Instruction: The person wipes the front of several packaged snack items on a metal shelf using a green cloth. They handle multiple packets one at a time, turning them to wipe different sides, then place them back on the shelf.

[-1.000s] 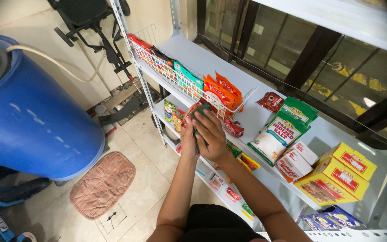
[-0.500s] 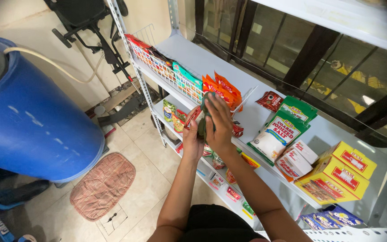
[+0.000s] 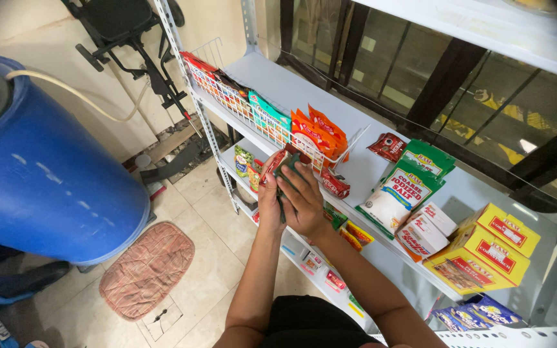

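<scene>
My left hand (image 3: pixel 268 201) holds a red snack packet (image 3: pixel 273 165) up in front of the shelf edge. Pressed against that packet is a dark green cloth (image 3: pixel 289 165), held by my right hand (image 3: pixel 304 198). Both hands are together just below the wire basket (image 3: pixel 253 118) on the white shelf (image 3: pixel 291 84), close to the orange packets (image 3: pixel 317 134) standing at the basket's right end. Another red packet (image 3: pixel 334 184) lies on the shelf right beside my right hand.
Salt bags (image 3: pixel 400 193), small white boxes (image 3: pixel 425 231) and yellow cartons (image 3: pixel 488 248) fill the shelf to the right. Lower shelves (image 3: pixel 246 161) carry more packets. A big blue barrel (image 3: pixel 40 174) stands left, with a pink mat (image 3: pixel 147 266) on the tiled floor.
My hands with the packet and cloth rose towards the orange packets half a second ago, then came back down and slightly left to about where they were a second ago.
</scene>
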